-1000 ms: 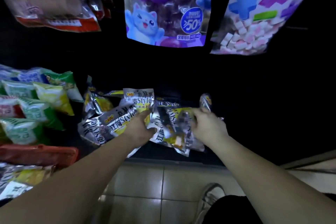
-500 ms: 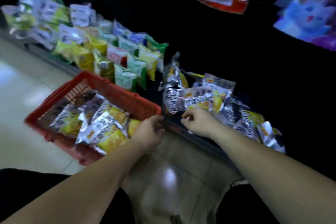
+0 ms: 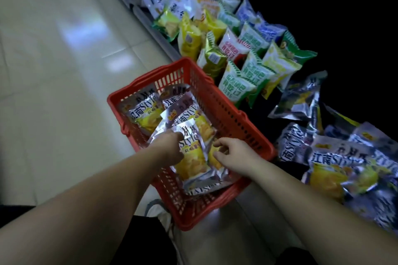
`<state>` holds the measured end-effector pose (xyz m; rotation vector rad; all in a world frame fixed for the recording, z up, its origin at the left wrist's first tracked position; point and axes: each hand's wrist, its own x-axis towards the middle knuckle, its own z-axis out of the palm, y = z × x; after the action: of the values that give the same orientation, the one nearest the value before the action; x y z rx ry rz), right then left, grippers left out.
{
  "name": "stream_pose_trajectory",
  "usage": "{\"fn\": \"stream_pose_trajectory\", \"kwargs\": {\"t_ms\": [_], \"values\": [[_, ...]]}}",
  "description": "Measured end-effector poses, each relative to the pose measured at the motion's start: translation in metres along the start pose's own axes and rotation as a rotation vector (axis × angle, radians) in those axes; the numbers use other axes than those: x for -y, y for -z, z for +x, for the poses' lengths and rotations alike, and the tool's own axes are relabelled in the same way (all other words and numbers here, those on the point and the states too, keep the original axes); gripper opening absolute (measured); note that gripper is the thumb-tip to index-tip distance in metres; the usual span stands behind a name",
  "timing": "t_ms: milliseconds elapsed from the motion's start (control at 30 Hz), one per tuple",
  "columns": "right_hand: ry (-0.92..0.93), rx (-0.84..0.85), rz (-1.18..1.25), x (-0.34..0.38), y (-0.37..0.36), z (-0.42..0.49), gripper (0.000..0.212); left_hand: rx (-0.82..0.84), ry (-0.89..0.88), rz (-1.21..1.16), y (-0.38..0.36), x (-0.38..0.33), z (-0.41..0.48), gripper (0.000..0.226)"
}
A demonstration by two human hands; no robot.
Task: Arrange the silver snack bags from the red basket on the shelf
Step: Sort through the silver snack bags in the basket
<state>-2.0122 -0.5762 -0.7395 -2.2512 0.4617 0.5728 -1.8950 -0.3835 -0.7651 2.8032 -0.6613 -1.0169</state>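
The red basket (image 3: 228,114) sits on the floor beside the low shelf, holding several silver snack bags with yellow pictures. My left hand (image 3: 170,148) grips the left edge of the top silver bag (image 3: 193,157) inside the basket. My right hand (image 3: 234,155) reaches in from the right with fingers curled apart, touching the bag's right side. More silver bags (image 3: 336,157) lie in a loose pile on the dark shelf at the right.
Green, white and yellow snack bags (image 3: 243,64) stand in rows on the shelf behind the basket. Pale tiled floor (image 3: 53,71) spreads to the left. A shoe (image 3: 159,213) shows below the basket's near corner.
Both hands left the silver pile on the shelf and moved left into the red basket. My view swung down and left. My left hand has taken hold of a silver bag.
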Motion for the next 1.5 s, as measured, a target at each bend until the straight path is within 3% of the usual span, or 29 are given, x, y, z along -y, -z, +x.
{"fn": "stream_pose_trajectory", "kwargs": {"t_ms": [200, 267, 333, 400, 467, 533, 667, 833, 1033, 1233, 1267, 1400, 1500], "values": [[-0.086, 0.131, 0.002, -0.021, -0.015, 0.045, 0.042, -0.055, 0.116, -0.159, -0.018, 0.014, 0.048, 0.107], [-0.095, 0.323, -0.014, -0.018, -0.014, 0.058, 0.059, -0.049, 0.155, -0.271, -0.020, 0.016, 0.056, 0.111], [-0.110, 0.591, -0.116, -0.009, -0.011, 0.061, 0.057, -0.061, 0.154, -0.325, -0.023, 0.018, 0.056, 0.099], [-0.093, 0.753, -0.184, 0.000, -0.011, 0.057, 0.046, -0.102, 0.129, -0.401, -0.024, 0.018, 0.053, 0.076], [-0.076, 0.781, -0.218, 0.005, -0.014, 0.051, 0.038, -0.132, 0.104, -0.530, -0.018, 0.015, 0.049, 0.049], [-0.078, 0.759, -0.244, 0.008, -0.020, 0.045, 0.033, -0.167, 0.068, -0.558, -0.009, 0.015, 0.043, 0.035], [-0.106, 0.795, -0.277, 0.018, -0.018, 0.031, 0.043, -0.188, 0.022, -0.556, 0.005, 0.017, 0.030, 0.033], [-0.092, 0.818, -0.398, 0.033, -0.012, 0.012, 0.036, -0.117, -0.039, -0.567, 0.012, 0.007, 0.008, 0.034], [-0.181, 0.953, -0.499, 0.021, 0.001, -0.010, 0.048, -0.050, -0.140, -0.461, 0.025, -0.007, -0.029, 0.034], [-0.095, 0.791, -0.425, 0.006, -0.007, -0.024, 0.013, -0.096, -0.204, -0.364, 0.014, -0.025, -0.065, 0.028], [-0.065, 0.697, -0.351, 0.004, -0.006, -0.024, 0.007, -0.092, -0.212, -0.375, 0.010, -0.028, -0.071, 0.029], [0.077, 0.252, -0.162, -0.003, 0.002, -0.012, 0.017, -0.089, -0.174, -0.404, -0.002, -0.026, -0.080, 0.029], [0.182, -0.100, -0.311, -0.004, 0.004, -0.010, 0.018, -0.038, -0.137, -0.452, -0.004, -0.026, -0.074, 0.025]]}}
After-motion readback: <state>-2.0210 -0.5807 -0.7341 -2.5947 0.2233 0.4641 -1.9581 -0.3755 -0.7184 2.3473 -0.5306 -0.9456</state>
